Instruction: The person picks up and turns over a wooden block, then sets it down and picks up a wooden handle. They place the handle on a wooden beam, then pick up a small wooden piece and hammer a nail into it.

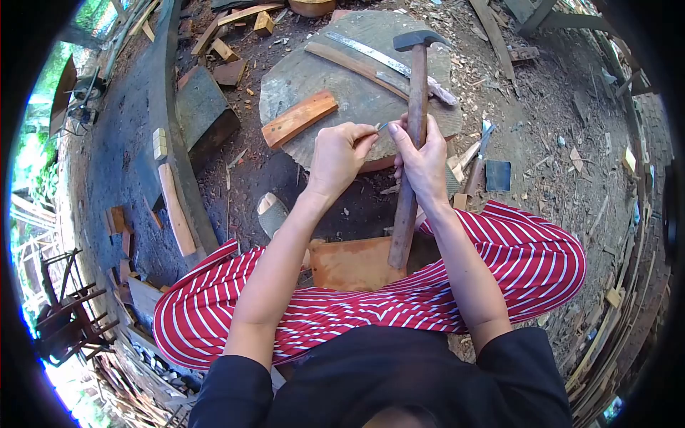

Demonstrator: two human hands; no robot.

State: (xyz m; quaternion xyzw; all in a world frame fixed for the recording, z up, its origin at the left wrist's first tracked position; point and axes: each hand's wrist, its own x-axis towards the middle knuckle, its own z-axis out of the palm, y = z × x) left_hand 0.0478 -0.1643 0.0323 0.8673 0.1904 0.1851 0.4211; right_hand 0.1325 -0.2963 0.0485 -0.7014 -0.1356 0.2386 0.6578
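My right hand [422, 160] is wrapped round the wooden handle [404, 221] of a hammer. The dark metal hammer head [419, 40] points up and away, over the far part of a round stump [371, 107]. My left hand [339, 157] is closed in a pinch just left of it. A thin bluish piece [384, 125], too small to name, shows between the left fingertips and the right thumb. On the stump lie a reddish wooden block [300, 118], a long wooden stick [353, 68] and a flat metal strip [367, 53].
Right of the stump, a blade with a wooden handle [477, 171] lies by a dark square piece [498, 175]. A dark beam [187, 128] runs along the left, with a pale wooden handle [176, 210] against it. Wood scraps and chips cover the ground.
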